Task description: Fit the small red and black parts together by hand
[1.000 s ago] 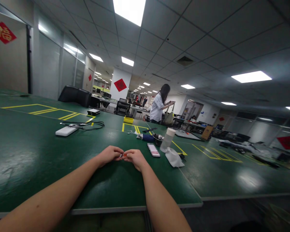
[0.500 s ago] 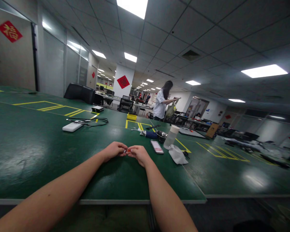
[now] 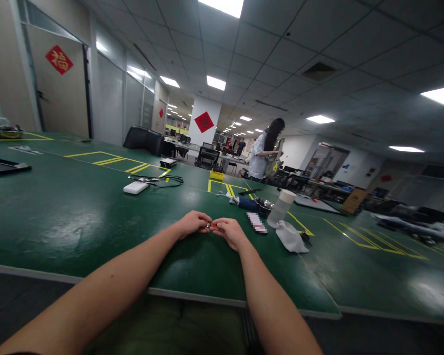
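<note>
Both my hands rest on the green table (image 3: 59,217), fingertips meeting. My left hand (image 3: 192,223) is closed in a pinch on a tiny silvery piece (image 3: 207,225). My right hand (image 3: 229,231) is closed in a pinch on a tiny orange piece (image 3: 214,225). The two small pieces touch or nearly touch between my fingertips; I cannot make out what they are. My forearms stretch from the near table edge toward the hands.
Beyond my hands lie a pink-white card (image 3: 256,222), a white cloth (image 3: 290,237), a white cup (image 3: 281,208) and a metal bowl (image 3: 263,204). A white flat box (image 3: 136,187) with black cables lies left. A person (image 3: 263,157) stands far back.
The view has swung to the left and a little down; my hands stay pinched together on the same spot of the table. The far person has turned slightly.
</note>
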The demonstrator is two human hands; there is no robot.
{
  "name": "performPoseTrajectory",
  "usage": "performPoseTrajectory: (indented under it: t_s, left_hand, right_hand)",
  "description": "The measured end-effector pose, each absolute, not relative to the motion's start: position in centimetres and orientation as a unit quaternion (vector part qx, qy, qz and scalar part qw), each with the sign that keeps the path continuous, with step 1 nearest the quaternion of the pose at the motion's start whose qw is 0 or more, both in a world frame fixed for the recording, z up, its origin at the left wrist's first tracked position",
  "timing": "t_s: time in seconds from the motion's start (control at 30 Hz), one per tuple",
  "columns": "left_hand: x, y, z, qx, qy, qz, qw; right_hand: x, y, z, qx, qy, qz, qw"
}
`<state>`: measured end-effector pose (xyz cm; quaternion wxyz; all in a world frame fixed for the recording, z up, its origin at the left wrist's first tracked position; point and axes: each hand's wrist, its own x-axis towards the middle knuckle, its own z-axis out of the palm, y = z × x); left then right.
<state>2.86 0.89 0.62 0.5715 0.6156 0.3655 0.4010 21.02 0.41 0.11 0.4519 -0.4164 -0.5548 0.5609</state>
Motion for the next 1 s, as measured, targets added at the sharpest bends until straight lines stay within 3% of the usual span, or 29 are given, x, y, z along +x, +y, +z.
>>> performPoseTrajectory:
  t_s: [1.0]
  left_hand:
    - [2.8,2.0,-0.7,0.627,0.342,0.407,0.57]
  right_hand:
    - [20.9,0.2,0.5,-0.417,-0.554,0.562,0.451]
